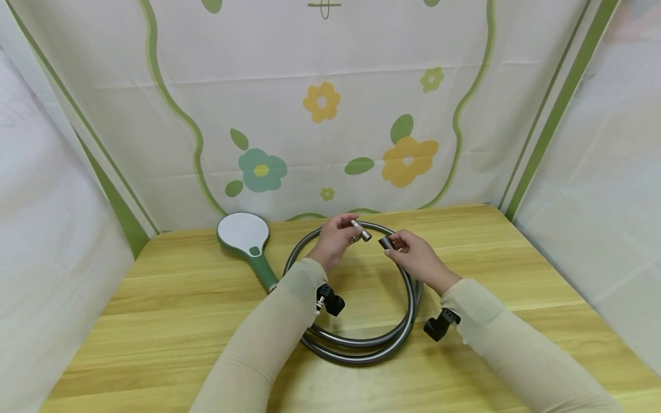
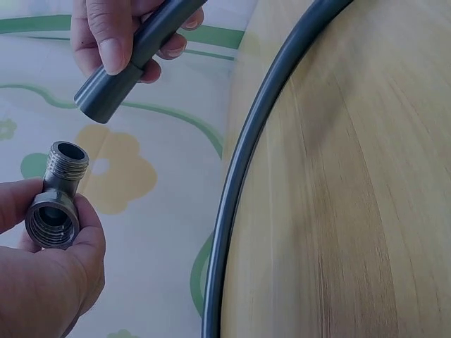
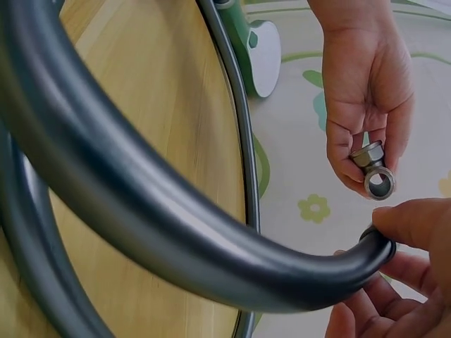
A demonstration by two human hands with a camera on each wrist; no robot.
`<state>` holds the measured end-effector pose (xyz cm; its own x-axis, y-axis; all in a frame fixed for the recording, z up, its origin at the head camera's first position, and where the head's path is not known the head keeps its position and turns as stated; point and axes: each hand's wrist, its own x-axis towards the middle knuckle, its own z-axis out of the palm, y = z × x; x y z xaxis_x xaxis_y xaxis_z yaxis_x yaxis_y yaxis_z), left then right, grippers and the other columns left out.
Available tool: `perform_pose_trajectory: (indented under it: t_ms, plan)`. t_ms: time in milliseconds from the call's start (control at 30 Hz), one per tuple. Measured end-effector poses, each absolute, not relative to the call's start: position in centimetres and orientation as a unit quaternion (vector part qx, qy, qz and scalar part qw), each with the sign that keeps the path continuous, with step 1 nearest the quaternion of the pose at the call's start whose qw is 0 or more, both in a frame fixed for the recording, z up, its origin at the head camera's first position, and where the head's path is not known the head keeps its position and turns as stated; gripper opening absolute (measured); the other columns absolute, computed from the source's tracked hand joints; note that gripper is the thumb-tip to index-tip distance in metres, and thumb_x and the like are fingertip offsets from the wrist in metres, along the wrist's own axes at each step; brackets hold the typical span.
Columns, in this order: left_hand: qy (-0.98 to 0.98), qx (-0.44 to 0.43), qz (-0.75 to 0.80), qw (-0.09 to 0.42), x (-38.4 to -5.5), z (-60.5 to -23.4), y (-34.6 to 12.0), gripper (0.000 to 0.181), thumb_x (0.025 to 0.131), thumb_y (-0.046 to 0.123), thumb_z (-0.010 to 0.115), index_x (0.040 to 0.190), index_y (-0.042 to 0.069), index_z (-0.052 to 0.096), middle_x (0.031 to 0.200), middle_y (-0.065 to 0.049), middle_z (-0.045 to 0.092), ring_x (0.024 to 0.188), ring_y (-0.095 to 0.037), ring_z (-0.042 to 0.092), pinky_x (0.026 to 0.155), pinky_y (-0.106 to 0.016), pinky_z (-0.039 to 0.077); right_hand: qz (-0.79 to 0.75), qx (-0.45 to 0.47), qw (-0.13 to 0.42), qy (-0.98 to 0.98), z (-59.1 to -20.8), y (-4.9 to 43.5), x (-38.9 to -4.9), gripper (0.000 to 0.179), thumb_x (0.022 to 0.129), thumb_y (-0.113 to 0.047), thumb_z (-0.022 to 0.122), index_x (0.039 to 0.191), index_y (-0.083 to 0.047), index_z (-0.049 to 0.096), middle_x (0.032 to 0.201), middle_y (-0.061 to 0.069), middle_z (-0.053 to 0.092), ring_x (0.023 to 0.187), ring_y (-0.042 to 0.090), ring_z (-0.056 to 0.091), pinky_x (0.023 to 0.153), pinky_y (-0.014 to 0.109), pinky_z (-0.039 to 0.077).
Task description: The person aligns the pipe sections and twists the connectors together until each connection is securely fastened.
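Observation:
My left hand (image 1: 334, 240) pinches a metal threaded tee fitting (image 2: 62, 184) between thumb and fingers. One threaded outlet of it points up toward the hose, and a wider threaded opening faces the left wrist camera. In my right hand (image 1: 413, 256) is the end of a dark grey shower hose (image 2: 104, 93), gripped near its smooth collar. Hose end and tee fitting stand close but apart, above the table. The rest of the hose (image 3: 162, 218) loops in coils below both hands. A green shower head (image 1: 242, 230) with a white face lies left of my left hand.
The wooden table (image 1: 170, 327) lies under everything. A white cloth (image 1: 361, 137) printed with flowers hangs behind its far edge, with more white cloth at both sides. The hose's coils fill the table between my forearms.

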<state>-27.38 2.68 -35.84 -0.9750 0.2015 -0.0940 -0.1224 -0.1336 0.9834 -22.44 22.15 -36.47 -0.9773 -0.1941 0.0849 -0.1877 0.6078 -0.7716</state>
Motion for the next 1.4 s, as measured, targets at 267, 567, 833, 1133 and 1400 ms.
perform_pose_trajectory:
  t_ms: [267,567,833,1133,1400]
  plan:
    - [0.651,0.028,0.751,0.108,-27.5,-35.8,2.7,0.035,0.093,0.0,0.061,0.127,0.007,0.058,0.123,-0.017,0.053,0.094,-0.018,0.056,0.082,-0.03,0.05,-0.418,-0.116,0.013,0.901,-36.2,21.7,-22.4,0.033,0.097,-0.017,0.06,0.124,0.002,0.056,0.106,0.017,0.063,0.083,0.021,0.06,0.067,0.033,0.051]
    - [0.644,0.029,0.757,0.106,-27.2,-35.5,2.9,0.035,0.093,-0.002,0.06,0.127,0.005,0.057,0.125,-0.018,0.052,0.1,-0.02,0.056,0.098,-0.041,0.047,-0.411,-0.116,0.01,0.904,-36.1,21.4,-22.4,0.032,0.097,-0.016,0.06,0.123,0.002,0.056,0.105,0.016,0.063,0.083,0.021,0.06,0.067,0.033,0.051]
    - [0.649,0.037,0.752,0.105,-27.3,-35.3,2.9,0.036,0.093,-0.001,0.06,0.128,0.005,0.057,0.13,-0.022,0.05,0.099,-0.018,0.056,0.096,-0.039,0.047,-0.412,-0.119,0.011,0.903,-35.9,21.1,-22.3,0.033,0.097,-0.015,0.06,0.124,0.002,0.056,0.105,0.017,0.064,0.083,0.022,0.062,0.066,0.033,0.052]
    - [0.657,0.042,0.746,0.099,-27.1,-34.9,3.0,0.035,0.093,0.0,0.06,0.128,0.005,0.058,0.126,-0.015,0.054,0.103,-0.021,0.058,0.096,-0.038,0.048,-0.416,-0.122,0.01,0.901,-35.7,20.8,-22.2,0.032,0.096,-0.015,0.06,0.124,0.002,0.057,0.104,0.017,0.064,0.081,0.021,0.061,0.064,0.031,0.051]
    - [0.649,0.046,0.753,0.095,-27.2,-35.0,3.1,0.035,0.093,-0.002,0.059,0.128,0.004,0.058,0.122,-0.013,0.054,0.104,-0.022,0.057,0.102,-0.045,0.044,-0.412,-0.122,0.012,0.903,-35.7,20.6,-22.2,0.033,0.097,-0.015,0.06,0.126,0.001,0.057,0.105,0.017,0.064,0.08,0.021,0.061,0.063,0.031,0.051]
